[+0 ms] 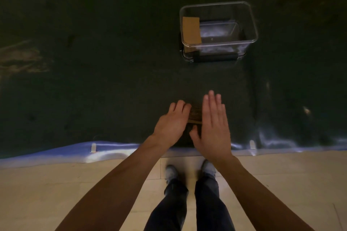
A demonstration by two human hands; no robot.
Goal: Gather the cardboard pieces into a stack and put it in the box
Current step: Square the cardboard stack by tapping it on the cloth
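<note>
A stack of brown cardboard pieces (195, 115) lies on the dark table near its front edge, mostly hidden between my hands. My left hand (171, 124) presses against the stack's left side with curled fingers. Held flat with its fingers straight, my right hand (214, 124) rests against the right side, thumb near the stack's front. A clear plastic box (251, 24) stands farther back on the table, slightly to the right. Inside it, one cardboard piece (191, 30) leans against the left wall.
The dark table cover (93, 62) has a blue-lit front edge (112, 146) with two small white clips. Below it are a pale tiled floor and my legs and shoes. A black latch runs along the box's near side.
</note>
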